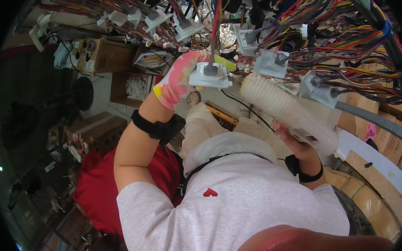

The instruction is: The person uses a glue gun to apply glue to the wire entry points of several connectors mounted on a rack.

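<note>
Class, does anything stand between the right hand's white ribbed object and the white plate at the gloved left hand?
Nothing visible blocks the gap between the white ribbed object and the white plate; a black cord shows below it.

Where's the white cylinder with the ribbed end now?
The white cylinder is right of centre in the head view, in the right hand, its ribbed end below a whitish connector.

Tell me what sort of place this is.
Likely a wire-harness workshop: bundles of coloured wires reach pale plastic holders in front of the person, with cardboard boxes beyond.
</note>
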